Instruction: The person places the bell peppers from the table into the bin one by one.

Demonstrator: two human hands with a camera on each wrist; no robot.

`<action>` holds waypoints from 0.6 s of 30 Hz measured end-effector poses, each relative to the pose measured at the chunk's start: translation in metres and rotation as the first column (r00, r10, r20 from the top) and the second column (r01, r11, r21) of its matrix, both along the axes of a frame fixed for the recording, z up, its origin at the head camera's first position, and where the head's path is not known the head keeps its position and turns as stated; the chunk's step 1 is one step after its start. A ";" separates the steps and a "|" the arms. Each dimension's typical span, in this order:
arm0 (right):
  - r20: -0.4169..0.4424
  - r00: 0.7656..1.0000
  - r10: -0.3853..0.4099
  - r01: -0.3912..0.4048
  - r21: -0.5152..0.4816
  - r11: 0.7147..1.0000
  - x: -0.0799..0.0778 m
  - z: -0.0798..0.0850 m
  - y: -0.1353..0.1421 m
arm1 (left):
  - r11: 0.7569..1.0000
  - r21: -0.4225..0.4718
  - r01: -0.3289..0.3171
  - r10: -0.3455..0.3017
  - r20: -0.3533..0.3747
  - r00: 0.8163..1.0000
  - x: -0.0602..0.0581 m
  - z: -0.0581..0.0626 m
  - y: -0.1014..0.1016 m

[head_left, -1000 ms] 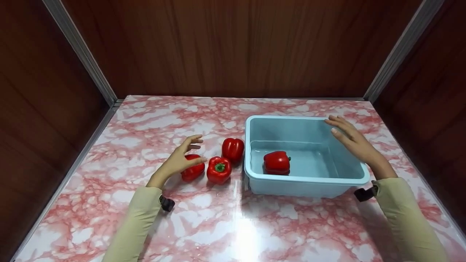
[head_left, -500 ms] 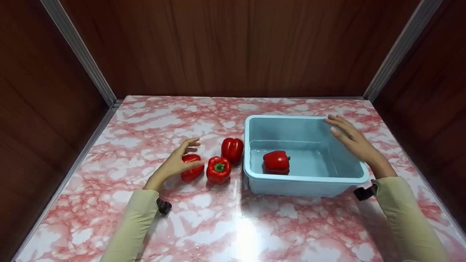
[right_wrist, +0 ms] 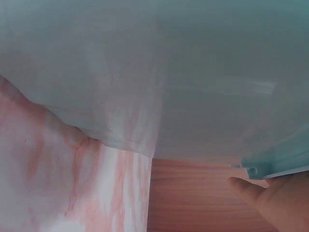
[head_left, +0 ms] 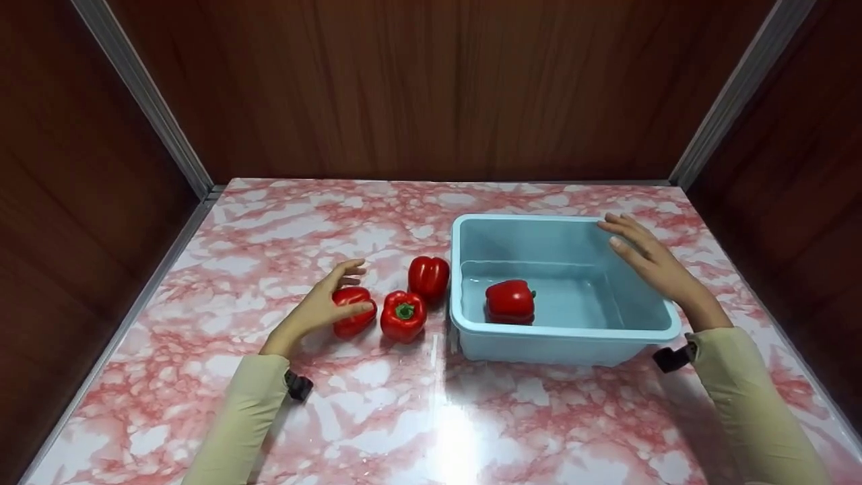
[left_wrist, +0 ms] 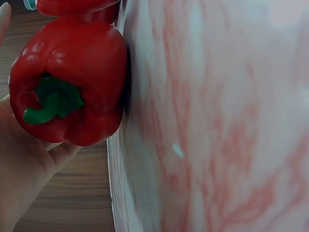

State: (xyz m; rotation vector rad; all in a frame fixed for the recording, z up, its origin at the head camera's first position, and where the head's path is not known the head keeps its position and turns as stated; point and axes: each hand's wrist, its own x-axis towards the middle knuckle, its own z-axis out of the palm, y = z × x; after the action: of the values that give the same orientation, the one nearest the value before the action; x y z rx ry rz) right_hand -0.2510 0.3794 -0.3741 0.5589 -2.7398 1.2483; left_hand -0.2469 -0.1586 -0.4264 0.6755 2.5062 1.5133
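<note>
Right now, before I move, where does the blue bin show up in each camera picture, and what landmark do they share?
Head: the blue bin sits right of centre.
Left wrist: only what looks like a small bit of it, at the top edge toward the left.
Right wrist: its blurry wall fills most of the upper picture.
Shared landmark: the pink-and-white marbled tabletop.

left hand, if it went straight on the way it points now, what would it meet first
Most likely the leftmost pepper, which sits right in front of the left hand, partly behind its thumb in the head view. Depth is unclear, so they may be touching.
</note>
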 end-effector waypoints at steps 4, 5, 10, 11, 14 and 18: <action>0.002 1.000 0.001 -0.001 -0.007 1.000 0.000 0.000 -0.001 | 1.000 -0.003 -0.001 0.001 0.003 1.000 0.001 -0.001 -0.001; 0.004 1.000 0.001 -0.001 -0.008 1.000 0.000 0.000 -0.001 | 1.000 -0.006 -0.003 0.003 0.005 1.000 0.001 -0.001 -0.002; 0.010 1.000 -0.005 0.005 -0.003 1.000 0.000 0.001 -0.001 | 0.999 -0.040 -0.012 0.012 0.006 1.000 0.004 -0.001 -0.004; 0.009 1.000 -0.004 0.004 -0.002 1.000 0.000 0.001 -0.001 | 0.999 -0.049 -0.013 0.013 0.006 1.000 0.004 -0.001 -0.004; 0.010 1.000 0.001 -0.001 -0.006 1.000 0.004 0.005 -0.004 | 0.997 -0.075 -0.010 0.010 -0.003 1.000 0.007 0.000 -0.004; -0.002 1.000 0.014 -0.014 -0.012 1.000 0.005 0.006 -0.005 | 0.994 -0.110 -0.008 0.007 -0.006 1.000 0.009 0.002 -0.004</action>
State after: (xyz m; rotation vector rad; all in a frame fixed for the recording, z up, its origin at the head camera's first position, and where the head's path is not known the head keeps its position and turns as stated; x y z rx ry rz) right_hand -0.2465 0.3744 -0.3680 0.5789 -2.7292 1.2664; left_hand -0.2382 -0.1627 -0.4248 0.6549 2.5765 1.3654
